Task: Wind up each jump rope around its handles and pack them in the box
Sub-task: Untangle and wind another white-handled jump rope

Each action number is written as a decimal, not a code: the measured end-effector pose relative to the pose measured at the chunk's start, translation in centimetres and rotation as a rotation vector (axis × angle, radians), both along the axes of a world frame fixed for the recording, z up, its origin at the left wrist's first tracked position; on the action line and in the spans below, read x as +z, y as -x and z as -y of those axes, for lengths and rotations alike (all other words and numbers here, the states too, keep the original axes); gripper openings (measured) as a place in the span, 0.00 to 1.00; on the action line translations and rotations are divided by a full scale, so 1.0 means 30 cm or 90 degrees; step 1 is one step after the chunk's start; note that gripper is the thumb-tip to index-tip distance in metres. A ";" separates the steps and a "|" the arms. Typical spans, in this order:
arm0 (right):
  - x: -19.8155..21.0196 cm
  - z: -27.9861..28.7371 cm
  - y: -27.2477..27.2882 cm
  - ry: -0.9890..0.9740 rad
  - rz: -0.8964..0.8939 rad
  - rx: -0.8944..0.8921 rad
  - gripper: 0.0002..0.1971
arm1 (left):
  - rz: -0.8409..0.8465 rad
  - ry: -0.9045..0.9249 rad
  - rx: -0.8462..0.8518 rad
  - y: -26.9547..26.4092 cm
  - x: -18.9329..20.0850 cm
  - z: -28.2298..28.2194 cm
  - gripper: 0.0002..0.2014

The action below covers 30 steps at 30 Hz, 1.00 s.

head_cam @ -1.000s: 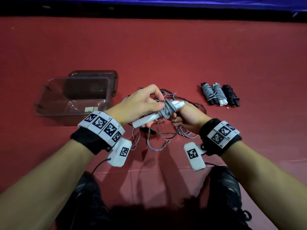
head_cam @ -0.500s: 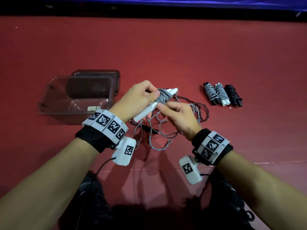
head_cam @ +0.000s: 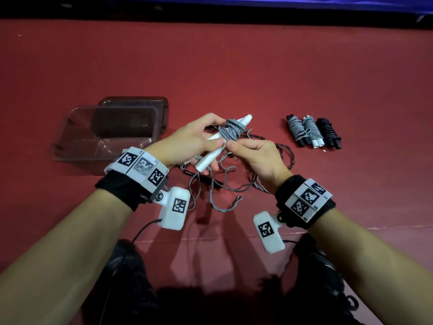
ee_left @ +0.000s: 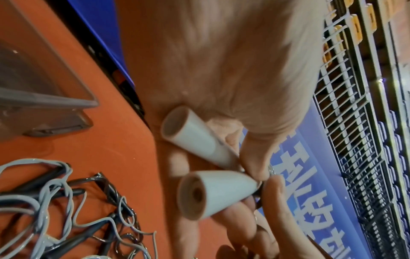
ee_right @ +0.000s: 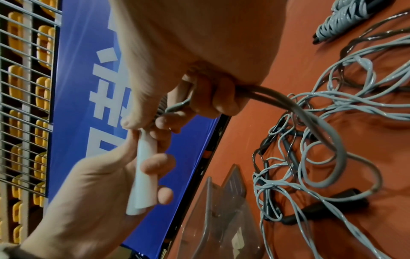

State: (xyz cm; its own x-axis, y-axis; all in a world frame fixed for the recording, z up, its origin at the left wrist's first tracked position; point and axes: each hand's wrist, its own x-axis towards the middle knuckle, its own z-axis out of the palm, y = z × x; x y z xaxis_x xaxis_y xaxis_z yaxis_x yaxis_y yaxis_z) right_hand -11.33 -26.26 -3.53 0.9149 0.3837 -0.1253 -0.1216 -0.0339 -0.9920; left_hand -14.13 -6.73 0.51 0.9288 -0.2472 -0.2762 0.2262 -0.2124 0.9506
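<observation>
Head view: clear box [head_cam: 70,146] is sitting at 10 o'clock, still empty, w/ three wound ropes [head_cam: 312,132] at 2. Left hand [head_cam: 187,141] is gripping the white handles [head_cam: 210,158] mid-air at centre; right hand [head_cam: 255,158] is pinching the grey cord [head_cam: 230,131]. Cord's looking light, floppy, springy, so probably best pinching close to the coil.

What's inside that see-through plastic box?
The clear plastic box holds no jump ropes; only a small pale label shows at its bottom. The left hand and its wristband cover the near right corner.
</observation>
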 end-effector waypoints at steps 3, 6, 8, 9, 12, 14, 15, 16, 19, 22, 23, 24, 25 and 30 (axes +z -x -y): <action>-0.026 -0.001 0.003 -0.011 -0.021 0.014 0.10 | 0.013 0.020 0.014 -0.003 -0.014 0.004 0.14; -0.029 -0.016 0.010 -0.012 -0.069 0.005 0.15 | 0.065 0.054 0.115 -0.001 -0.042 0.036 0.15; -0.021 -0.025 0.010 -0.039 -0.097 0.008 0.16 | 0.107 0.046 0.184 0.007 -0.056 0.068 0.16; -0.017 -0.029 0.009 -0.044 -0.101 0.014 0.17 | 0.127 0.034 0.207 0.013 -0.062 0.083 0.17; -0.018 -0.038 0.008 0.030 -0.073 0.050 0.22 | 0.173 -0.049 0.275 0.015 -0.075 0.097 0.19; -0.025 -0.041 0.014 0.121 -0.047 0.079 0.21 | 0.192 -0.091 0.333 0.003 -0.092 0.070 0.19; -0.029 -0.041 0.019 0.159 -0.034 0.097 0.19 | 0.188 -0.114 0.357 -0.004 -0.103 0.049 0.19; -0.029 -0.039 0.022 0.204 -0.011 0.113 0.17 | 0.172 -0.147 0.369 -0.009 -0.111 0.029 0.18; 0.018 -0.042 0.022 0.384 0.148 0.187 0.18 | 0.154 -0.289 0.364 0.003 -0.131 0.004 0.13; 0.100 -0.046 0.014 0.585 0.362 0.286 0.16 | 0.198 -0.427 0.283 0.015 -0.138 0.013 0.12; 0.128 -0.041 0.005 0.649 0.425 0.315 0.14 | 0.205 -0.440 0.219 0.015 -0.137 0.010 0.13; 0.154 -0.033 -0.006 0.701 0.482 0.344 0.13 | 0.202 -0.446 0.140 0.015 -0.128 0.001 0.13; 0.181 -0.025 -0.014 0.738 0.534 0.376 0.14 | 0.197 -0.457 0.053 0.013 -0.117 -0.009 0.14; 0.244 0.007 -0.057 0.653 0.577 0.426 0.15 | 0.188 -0.614 -0.234 0.008 -0.043 0.024 0.17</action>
